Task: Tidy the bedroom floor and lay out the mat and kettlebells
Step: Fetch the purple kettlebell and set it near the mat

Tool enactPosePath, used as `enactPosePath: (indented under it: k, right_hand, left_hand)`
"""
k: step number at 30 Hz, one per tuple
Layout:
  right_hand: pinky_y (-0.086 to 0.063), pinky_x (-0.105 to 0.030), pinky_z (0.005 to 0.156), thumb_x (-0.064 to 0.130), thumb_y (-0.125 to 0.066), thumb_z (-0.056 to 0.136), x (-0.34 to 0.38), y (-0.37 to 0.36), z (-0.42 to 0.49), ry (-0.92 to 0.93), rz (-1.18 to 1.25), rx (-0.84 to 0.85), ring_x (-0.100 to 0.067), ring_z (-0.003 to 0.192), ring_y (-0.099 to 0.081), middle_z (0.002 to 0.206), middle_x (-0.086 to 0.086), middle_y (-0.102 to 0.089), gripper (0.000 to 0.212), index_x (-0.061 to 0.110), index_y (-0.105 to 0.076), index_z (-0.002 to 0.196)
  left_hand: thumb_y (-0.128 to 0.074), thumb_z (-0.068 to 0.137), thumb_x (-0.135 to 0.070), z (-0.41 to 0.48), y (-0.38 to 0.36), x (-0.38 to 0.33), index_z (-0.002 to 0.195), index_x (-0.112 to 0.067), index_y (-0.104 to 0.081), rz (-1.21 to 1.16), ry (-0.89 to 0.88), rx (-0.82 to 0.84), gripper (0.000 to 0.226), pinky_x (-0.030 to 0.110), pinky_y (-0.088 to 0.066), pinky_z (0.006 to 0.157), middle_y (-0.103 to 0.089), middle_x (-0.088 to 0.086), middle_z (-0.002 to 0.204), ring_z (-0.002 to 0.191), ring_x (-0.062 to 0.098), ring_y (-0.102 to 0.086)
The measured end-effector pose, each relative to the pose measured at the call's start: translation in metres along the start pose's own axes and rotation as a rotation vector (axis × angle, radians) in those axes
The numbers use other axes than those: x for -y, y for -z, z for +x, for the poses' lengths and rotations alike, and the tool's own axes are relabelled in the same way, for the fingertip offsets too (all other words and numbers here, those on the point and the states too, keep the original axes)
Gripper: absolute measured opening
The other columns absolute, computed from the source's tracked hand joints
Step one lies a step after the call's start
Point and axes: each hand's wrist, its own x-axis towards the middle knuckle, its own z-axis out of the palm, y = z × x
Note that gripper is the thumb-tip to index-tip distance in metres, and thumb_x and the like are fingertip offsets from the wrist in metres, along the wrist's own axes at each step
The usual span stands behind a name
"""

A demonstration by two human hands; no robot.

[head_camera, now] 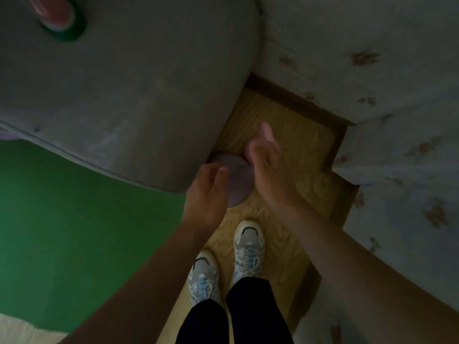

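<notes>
Dark trousers (250,316) and two pale grey-and-blue lace-up sneakers, the left sneaker (202,276) and the right sneaker (249,247), are closest to the camera, below both hands, standing on a yellowish wood-grain floor (285,137).

Two bare forearms reach forward. The left hand (206,194) has its fingers loosely bent and isn't gripping anything as far as I can see. The right hand (265,167) is flat, fingers straight, a bit blurred, and holding nothing either.

Between the two hands sits one dull purple round thing (236,175), smooth and disc-shaped from up here. Its far edge is tucked under the grey furniture, and both hands overlap its edges. I honestly can't tell whether either hand is touching it, or what it is exactly.

Left of the left hand there's one green mat (74,219) lying flat on the floor, plain and matte. At its near edge a pale fuzzy rug (15,328) pokes in.

Beyond the left hand is one big rounded grey upholstered piece (124,95) with a soft fabric look. At its far end lies one pink-and-green thing (59,18), too blurred to name.

Right of and beyond the right hand there's light wallpaper (372,70) with small brownish flower prints, plus a dark wooden skirting board (298,101) along the floor.
</notes>
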Motion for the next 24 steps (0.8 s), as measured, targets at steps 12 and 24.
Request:
enactPosePath:
  k: [12,24]
  right_hand:
    - [-0.044,-0.023,0.081,0.028,-0.066,0.090,-0.068,-0.038,0.054,-0.325,-0.340,0.012,-0.028,0.117,-0.061,0.129,-0.011,-0.062,0.044,0.011,-0.059,0.130]
    - [-0.062,-0.047,0.072,0.006,-0.070,0.086,-0.069,-0.042,0.067,-0.593,0.130,-0.064,-0.032,0.095,-0.065,0.105,-0.014,-0.064,0.019,0.016,-0.063,0.101]
  left_hand:
    - [-0.065,0.088,-0.022,0.026,-0.014,0.072,0.124,-0.014,-0.056,0.595,-0.168,0.015,0.038,0.050,-0.051,0.085,-0.059,0.012,0.125,0.112,0.036,-0.056]
    - [-0.068,0.083,-0.013,0.040,-0.014,0.074,0.116,-0.017,-0.061,0.655,-0.150,0.039,0.034,0.046,-0.052,0.082,-0.058,0.010,0.119,0.103,0.036,-0.061]
